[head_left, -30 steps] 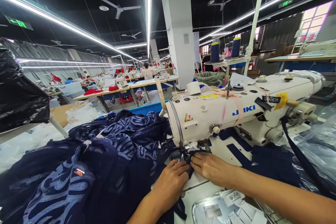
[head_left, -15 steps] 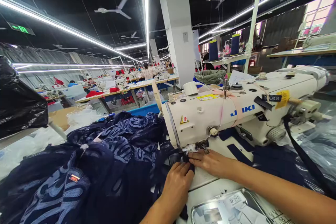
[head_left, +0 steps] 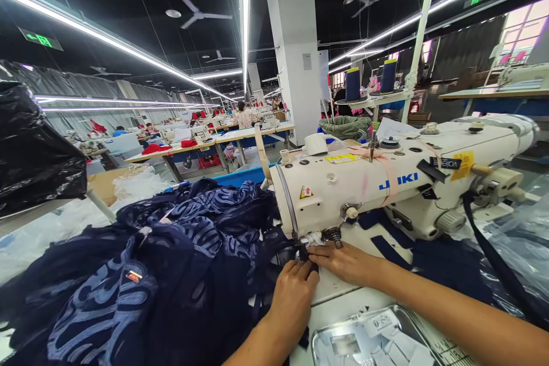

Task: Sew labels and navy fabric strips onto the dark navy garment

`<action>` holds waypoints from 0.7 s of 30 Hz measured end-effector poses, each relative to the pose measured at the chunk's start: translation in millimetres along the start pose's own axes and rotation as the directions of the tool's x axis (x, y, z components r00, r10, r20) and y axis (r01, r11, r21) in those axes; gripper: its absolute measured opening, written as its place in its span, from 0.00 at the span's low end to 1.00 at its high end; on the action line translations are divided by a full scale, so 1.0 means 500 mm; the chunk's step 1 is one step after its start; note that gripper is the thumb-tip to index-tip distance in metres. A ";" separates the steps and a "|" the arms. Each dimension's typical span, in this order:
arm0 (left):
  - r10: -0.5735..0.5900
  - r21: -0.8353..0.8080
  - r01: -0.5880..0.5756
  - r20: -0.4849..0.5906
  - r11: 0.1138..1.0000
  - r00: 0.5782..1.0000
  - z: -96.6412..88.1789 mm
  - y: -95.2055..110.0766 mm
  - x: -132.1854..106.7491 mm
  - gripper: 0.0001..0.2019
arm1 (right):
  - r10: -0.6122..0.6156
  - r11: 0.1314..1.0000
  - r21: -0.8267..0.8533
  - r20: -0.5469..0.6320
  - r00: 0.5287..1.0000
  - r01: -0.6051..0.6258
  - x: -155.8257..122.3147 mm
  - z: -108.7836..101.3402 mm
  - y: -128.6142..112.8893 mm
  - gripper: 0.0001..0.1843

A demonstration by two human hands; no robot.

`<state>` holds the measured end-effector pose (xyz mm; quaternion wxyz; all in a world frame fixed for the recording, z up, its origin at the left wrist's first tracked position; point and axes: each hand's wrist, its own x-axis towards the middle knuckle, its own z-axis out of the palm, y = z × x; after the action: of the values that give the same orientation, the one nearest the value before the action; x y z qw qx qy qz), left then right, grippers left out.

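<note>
A white sewing machine (head_left: 326, 194) stands in front of me, its head above the work. Both my hands are close together at its presser foot (head_left: 312, 239). My left hand (head_left: 295, 289) has its fingers bent together over the edge of a navy garment (head_left: 206, 297), just in front of the foot. Right beside the foot, my right hand (head_left: 343, 263) presses its closed fingers on the same dark cloth; its fingertips are partly hidden under the machine head. The garment, with lighter blue embroidered patterns, lies bunched to the left.
A metal tray (head_left: 373, 337) with papers lies at the front of the machine bed. Navy cloth strips (head_left: 390, 251) lie under the machine arm. Thread cones (head_left: 388, 76) stand behind. A black plastic bag (head_left: 38, 148) hangs at the left; other sewing tables and people are farther back.
The view has shifted slightly, so the scene sits a little to the right. Both hands stay at the presser foot on the cloth, with hardly any movement.
</note>
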<state>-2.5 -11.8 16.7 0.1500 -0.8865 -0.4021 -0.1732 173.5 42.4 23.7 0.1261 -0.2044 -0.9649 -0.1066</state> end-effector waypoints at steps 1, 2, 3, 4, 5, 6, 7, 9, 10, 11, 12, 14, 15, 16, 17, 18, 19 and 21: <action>0.000 0.008 0.000 -0.005 1.000 1.000 0.001 0.000 0.001 0.15 | 0.006 1.000 0.007 0.004 1.000 -0.006 0.000 0.002 0.000 0.21; 0.000 0.015 0.001 -0.010 1.000 1.000 0.002 0.001 0.002 0.15 | 0.010 1.000 0.014 0.004 1.000 -0.010 0.001 0.003 0.001 0.21; -0.002 0.023 0.002 -0.015 1.000 1.000 0.004 0.001 0.003 0.14 | 0.012 1.000 0.022 0.002 1.000 -0.012 0.001 0.003 0.002 0.21; -0.005 0.030 0.006 -0.021 1.000 1.000 0.005 0.001 0.004 0.14 | 0.013 0.999 0.032 -0.001 1.000 -0.013 0.002 0.003 0.002 0.21; -0.008 0.036 0.009 -0.028 0.999 1.000 0.006 0.001 0.005 0.14 | 0.012 0.999 0.044 -0.005 1.000 -0.012 0.004 0.001 0.003 0.21; -0.010 0.042 0.012 -0.035 0.999 0.999 0.007 0.001 0.007 0.13 | 0.015 0.998 0.055 -0.009 1.000 -0.014 0.005 -0.001 0.004 0.21; -0.013 0.046 0.014 -0.041 0.999 0.999 0.007 0.001 0.009 0.13 | 0.021 0.998 0.063 -0.012 1.000 -0.020 0.006 -0.003 0.004 0.21; -0.015 0.058 0.018 -0.055 0.998 0.998 0.008 0.002 0.012 0.13 | 0.031 0.996 0.079 -0.014 0.999 -0.030 0.009 -0.007 0.006 0.21; -0.016 0.067 0.020 -0.065 0.998 0.998 0.008 0.003 0.014 0.13 | 0.034 0.996 0.084 -0.014 0.999 -0.033 0.009 -0.008 0.006 0.22; -0.016 0.077 0.022 -0.077 0.997 0.997 0.009 0.003 0.016 0.13 | 0.038 0.996 0.086 -0.011 0.999 -0.037 0.010 -0.009 0.007 0.22; -0.015 0.088 0.023 -0.091 0.996 0.996 0.010 0.004 0.017 0.12 | 0.042 0.995 0.087 -0.003 0.999 -0.041 0.010 -0.009 0.008 0.22; -0.012 0.110 0.025 -0.120 0.994 0.993 0.013 0.004 0.019 0.12 | 0.055 0.995 0.081 0.016 0.998 -0.056 0.010 -0.007 0.009 0.23; -0.012 0.121 0.028 -0.133 0.992 0.991 0.014 0.004 0.019 0.12 | 0.063 0.995 0.077 0.023 0.998 -0.065 0.010 -0.005 0.010 0.23; -0.014 0.131 0.033 -0.145 0.991 0.989 0.016 0.004 0.019 0.12 | 0.070 0.994 0.076 0.028 0.997 -0.072 0.010 -0.003 0.011 0.24; -0.016 0.139 0.038 -0.155 0.990 0.988 0.017 0.004 0.019 0.11 | 0.076 0.994 0.077 0.029 0.997 -0.078 0.010 -0.001 0.013 0.24; -0.022 0.144 0.046 -0.165 0.988 0.986 0.018 0.003 0.019 0.11 | 0.083 0.993 0.079 0.028 0.996 -0.085 0.010 0.002 0.014 0.24; -0.025 0.145 0.051 -0.172 0.988 0.985 0.019 0.002 0.019 0.11 | 0.090 0.993 0.079 0.027 0.996 -0.092 0.010 0.005 0.015 0.24; -0.030 0.135 0.056 -0.186 0.989 0.982 0.021 0.000 0.019 0.11 | 0.108 0.992 0.066 0.019 0.994 -0.109 0.010 0.008 0.017 0.24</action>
<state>5.1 -1.2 11.2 0.2443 -0.8451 -0.4168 -0.2288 171.8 52.7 22.4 0.1309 -0.2528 -0.9564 -0.0655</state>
